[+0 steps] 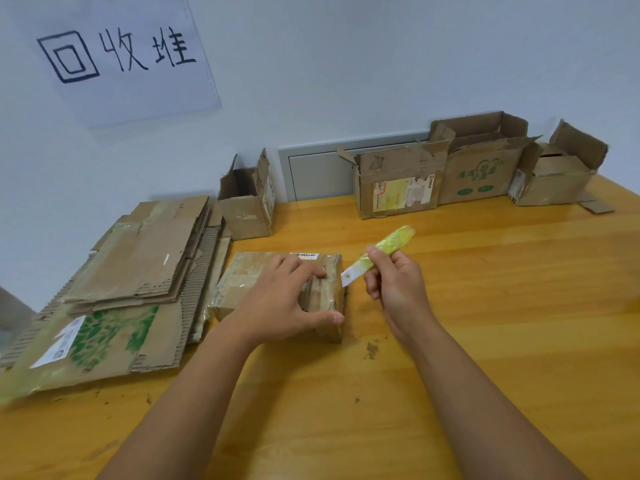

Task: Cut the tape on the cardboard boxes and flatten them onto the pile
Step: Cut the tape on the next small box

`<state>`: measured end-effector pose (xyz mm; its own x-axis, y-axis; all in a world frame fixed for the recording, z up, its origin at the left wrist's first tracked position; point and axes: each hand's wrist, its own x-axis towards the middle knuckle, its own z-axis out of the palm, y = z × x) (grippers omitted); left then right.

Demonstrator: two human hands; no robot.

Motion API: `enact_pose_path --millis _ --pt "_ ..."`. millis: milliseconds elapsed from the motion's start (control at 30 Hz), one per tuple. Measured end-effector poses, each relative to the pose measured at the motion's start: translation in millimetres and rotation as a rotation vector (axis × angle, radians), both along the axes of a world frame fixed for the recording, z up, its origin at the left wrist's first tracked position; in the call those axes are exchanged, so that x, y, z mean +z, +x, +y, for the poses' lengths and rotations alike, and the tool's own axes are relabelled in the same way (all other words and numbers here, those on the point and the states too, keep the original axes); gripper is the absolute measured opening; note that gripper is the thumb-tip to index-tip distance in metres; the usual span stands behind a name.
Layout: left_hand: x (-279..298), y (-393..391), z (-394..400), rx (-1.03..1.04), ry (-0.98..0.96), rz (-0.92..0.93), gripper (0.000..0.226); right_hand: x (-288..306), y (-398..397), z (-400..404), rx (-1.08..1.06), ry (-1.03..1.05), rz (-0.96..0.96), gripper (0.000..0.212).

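Note:
A small taped cardboard box [242,282] lies on the wooden table [485,306], just right of the pile of flattened cardboard [131,271]. My left hand [284,299] rests on top of the box, fingers curled over its top and thumb down the near right side. My right hand [394,282] grips a yellow-green utility knife [391,242] beside the box. The white blade [348,276] points left and down and meets the box's upper right edge.
Several open boxes stand along the wall: one [247,202] behind the pile, a labelled one [398,183], a green-printed one [481,164] and one [561,171] at far right. A paper sign [117,53] hangs on the wall. A cardboard scrap [597,205] lies by the far-right box.

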<state>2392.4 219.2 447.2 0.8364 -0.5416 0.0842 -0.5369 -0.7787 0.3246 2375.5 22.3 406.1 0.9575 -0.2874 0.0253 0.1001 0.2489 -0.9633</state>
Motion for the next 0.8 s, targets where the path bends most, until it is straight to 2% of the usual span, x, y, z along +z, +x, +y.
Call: enact_pose_path --millis 133,267,367,500,700,800 --pt "-2 -2 -2 -0.001 -0.058 -0.023 0.084 2 -3 0 0.003 -0.030 0.017 0.027" --pt "-3 -1 -3 -0.031 -0.066 -0.011 0.091 9 -9 2 0.055 0.024 -0.103 0.024" --pt "-6 1 -4 -0.015 -0.070 -0.008 0.089 8 -15 3 0.076 0.065 -0.122 0.022" --pt "-10 4 -5 0.008 -0.066 -0.027 0.086 3 -17 -1 0.101 -0.090 -0.066 0.028" --pt "-10 7 -9 0.037 -0.058 -0.037 0.093 4 -23 -13 0.228 -0.376 -0.156 0.025" --pt "-8 9 -7 0.008 -0.061 -0.008 0.096 7 -23 -19 0.249 -0.386 -0.141 0.029"
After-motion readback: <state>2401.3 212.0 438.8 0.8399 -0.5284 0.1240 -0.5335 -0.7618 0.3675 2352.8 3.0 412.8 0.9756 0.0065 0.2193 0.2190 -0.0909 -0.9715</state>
